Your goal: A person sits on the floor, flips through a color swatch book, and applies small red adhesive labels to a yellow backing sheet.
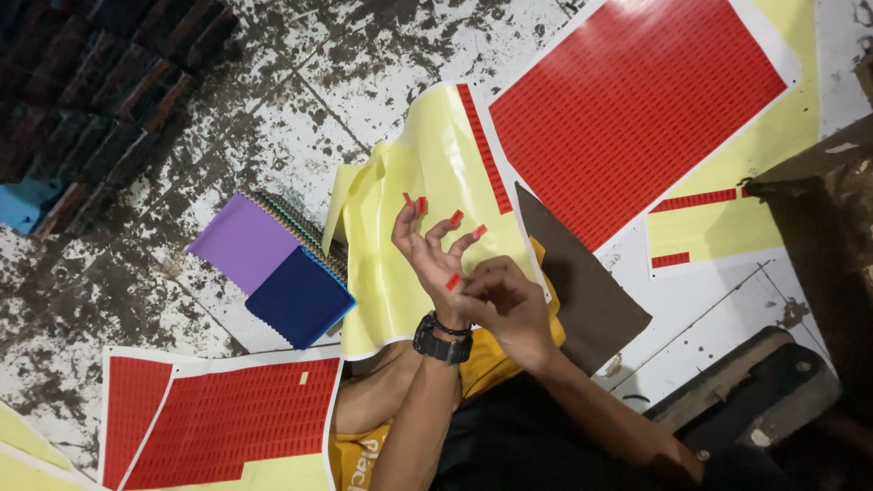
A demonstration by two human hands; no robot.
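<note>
Stained floor beneath: left hand (435, 250) spread, red stickers (456, 216) on fingertips; right hand (505, 305) pinching one at its palm.

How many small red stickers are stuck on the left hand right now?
5: four on the left hand fingertips, one by the thumb. The right hand may hide others.

Two hands (435, 259); five small red stickers (456, 217) on fingers; three red sticker sheets (627, 100); two notebooks (273, 268).
</note>
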